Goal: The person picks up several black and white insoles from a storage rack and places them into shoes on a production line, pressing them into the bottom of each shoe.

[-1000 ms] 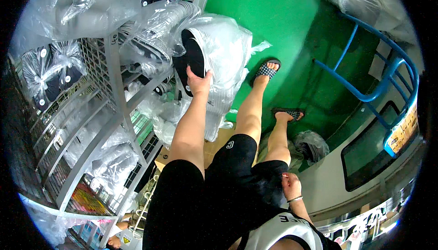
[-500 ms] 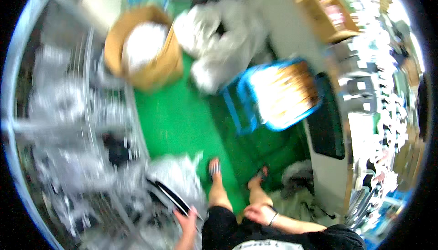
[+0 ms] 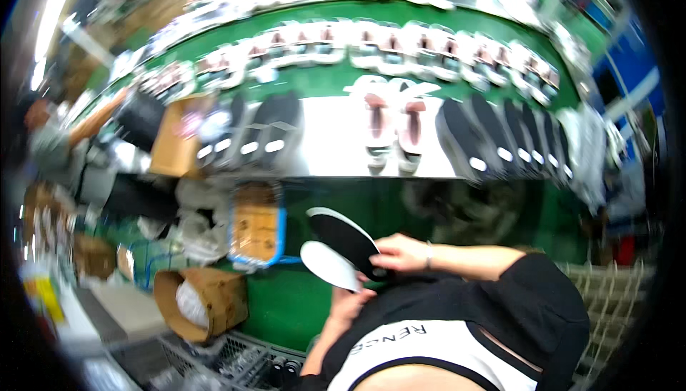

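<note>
Two insoles are in my hands in front of my body. My left hand [image 3: 348, 303] is closed on the heel end of a white-faced insole [image 3: 327, 264]. Slightly above it, my right hand [image 3: 402, 252] pinches the rear part of a black insole [image 3: 343, 235] with a pale edge. The two insoles fan apart toward their toe ends. Beyond them, a pair of pink-and-white sneakers [image 3: 379, 123] stands on the white worktable [image 3: 329, 137]. Dark insoles [image 3: 464, 134] lie in a row right of the sneakers, and more dark insoles [image 3: 275, 123] lie left.
Rows of sneakers [image 3: 386, 42] line a rack behind the worktable. Left of me are a blue-rimmed basket [image 3: 283, 227], an open cardboard box [image 3: 232, 305] and grey crates [image 3: 246, 362]. A co-worker's arm [image 3: 96, 119] reaches in at the far left.
My view has swung from the floor and bagged goods to the worktable. The insoles in my left hand came in front of my body, and my right hand moved from my lap onto the black one.
</note>
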Available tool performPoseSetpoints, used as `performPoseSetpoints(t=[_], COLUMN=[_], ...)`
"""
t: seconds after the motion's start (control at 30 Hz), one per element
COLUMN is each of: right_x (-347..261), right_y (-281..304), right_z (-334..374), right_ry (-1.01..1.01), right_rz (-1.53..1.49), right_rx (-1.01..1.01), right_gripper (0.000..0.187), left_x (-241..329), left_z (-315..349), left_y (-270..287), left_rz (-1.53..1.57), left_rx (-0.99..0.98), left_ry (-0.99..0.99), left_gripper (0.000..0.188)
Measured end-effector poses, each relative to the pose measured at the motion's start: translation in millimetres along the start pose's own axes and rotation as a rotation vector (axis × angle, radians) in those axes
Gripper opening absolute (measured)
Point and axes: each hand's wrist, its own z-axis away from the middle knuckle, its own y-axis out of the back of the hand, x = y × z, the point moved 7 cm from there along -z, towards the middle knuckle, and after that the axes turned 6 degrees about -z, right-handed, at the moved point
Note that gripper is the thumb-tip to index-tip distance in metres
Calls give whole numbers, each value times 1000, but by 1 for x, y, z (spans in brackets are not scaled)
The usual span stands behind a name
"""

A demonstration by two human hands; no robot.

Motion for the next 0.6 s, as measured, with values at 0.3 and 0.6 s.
performPoseSetpoints(t=[0.3,0.6], right_x=[21,-51], right_y=[263,257], right_z=[141,110], right_ry=[103,-188], right_rz=[-261,285], right_rx=[1056,1171], right_gripper=[29,40], left_x=[149,197], left_z=[-128,-183], left_y=[-100,-149], left_rz=[168,133], left_rx=[-37,-278], left_ry=[-199,-338], left_gripper=[33,33])
